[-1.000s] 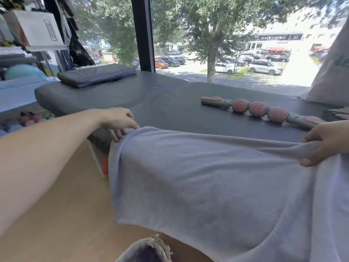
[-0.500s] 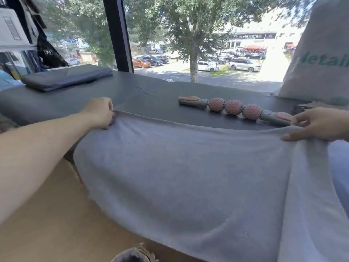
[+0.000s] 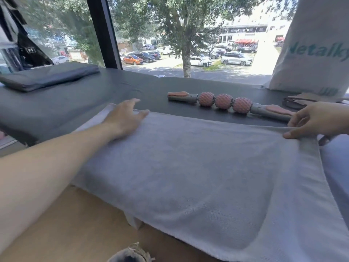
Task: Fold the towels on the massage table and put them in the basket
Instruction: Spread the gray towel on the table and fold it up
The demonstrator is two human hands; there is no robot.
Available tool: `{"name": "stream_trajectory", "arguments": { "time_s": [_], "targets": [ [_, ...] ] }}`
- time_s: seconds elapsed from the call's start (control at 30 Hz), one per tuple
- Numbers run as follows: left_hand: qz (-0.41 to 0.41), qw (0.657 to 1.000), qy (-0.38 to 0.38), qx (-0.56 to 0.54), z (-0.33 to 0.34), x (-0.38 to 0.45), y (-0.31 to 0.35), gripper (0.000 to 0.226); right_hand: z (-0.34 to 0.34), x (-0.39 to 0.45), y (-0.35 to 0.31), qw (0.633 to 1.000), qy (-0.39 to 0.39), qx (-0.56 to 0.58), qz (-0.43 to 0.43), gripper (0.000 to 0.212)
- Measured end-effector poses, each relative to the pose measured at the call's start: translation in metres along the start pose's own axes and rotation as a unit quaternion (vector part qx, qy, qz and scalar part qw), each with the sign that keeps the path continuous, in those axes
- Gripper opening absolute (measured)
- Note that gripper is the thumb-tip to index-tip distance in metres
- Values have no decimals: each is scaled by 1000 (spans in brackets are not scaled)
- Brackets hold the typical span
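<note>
A grey towel (image 3: 188, 167) lies spread over the near edge of the massage table (image 3: 56, 103), its front part hanging off; no tidy fold shows yet, so folding and basketing look mostly ahead. The left hand (image 3: 122, 120) rests flat at the far left corner, fingers spread. The right hand (image 3: 317, 120) pinches the far right corner. A pink massage roller (image 3: 224, 102) lies just beyond the far edge, a dark folded cloth (image 3: 49, 76) far left.
</note>
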State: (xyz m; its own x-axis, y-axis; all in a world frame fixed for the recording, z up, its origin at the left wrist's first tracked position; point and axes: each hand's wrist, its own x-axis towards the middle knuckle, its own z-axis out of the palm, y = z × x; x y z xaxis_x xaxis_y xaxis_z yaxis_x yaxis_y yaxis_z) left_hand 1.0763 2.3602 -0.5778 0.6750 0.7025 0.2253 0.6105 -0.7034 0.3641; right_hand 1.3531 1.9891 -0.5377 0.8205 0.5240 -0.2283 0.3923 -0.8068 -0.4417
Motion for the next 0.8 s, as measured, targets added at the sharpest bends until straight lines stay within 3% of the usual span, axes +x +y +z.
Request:
{"name": "stream_trajectory", "arguments": {
  "time_s": [0.07, 0.13, 0.2, 0.27, 0.37, 0.57, 0.67, 0.73, 0.8],
  "targets": [
    [128, 990, -39, -40, 2, -42, 58, 64, 0, 4, 0, 1000, 7, -11, 1, 31],
    [276, 951, -113, -78, 14, -101, 116, 70, 1, 7, -1, 1000, 8, -16, 5, 31],
    [394, 901, -172, -59, 33, -163, 162, 81, 4, 7, -3, 1000, 5, -24, 0, 30],
    [455, 869, -193, 2, 53, -209, 192, 86, 7, 3, -2, 999, 17, -27, -10, 27],
    [464, 868, -172, 49, 70, -229, 204, 94, 8, -1, 2, 999, 37, -24, -13, 22],
    [463, 868, -172, -50, 56, -227, 188, 109, -3, -12, 8, 998, 25, -52, -2, 12],
    [429, 879, -166, -127, 43, -221, 179, 79, -3, -16, 10, 998, 40, -47, -1, 22],
    [422, 885, -123, -154, 42, -222, 176, 44, 1, -16, 13, 998, 41, -51, 1, 30],
    [421, 895, -60, -137, 48, -230, 182, 27, 3, -18, 14, 998, 41, -47, 4, 34]
  ]
}}
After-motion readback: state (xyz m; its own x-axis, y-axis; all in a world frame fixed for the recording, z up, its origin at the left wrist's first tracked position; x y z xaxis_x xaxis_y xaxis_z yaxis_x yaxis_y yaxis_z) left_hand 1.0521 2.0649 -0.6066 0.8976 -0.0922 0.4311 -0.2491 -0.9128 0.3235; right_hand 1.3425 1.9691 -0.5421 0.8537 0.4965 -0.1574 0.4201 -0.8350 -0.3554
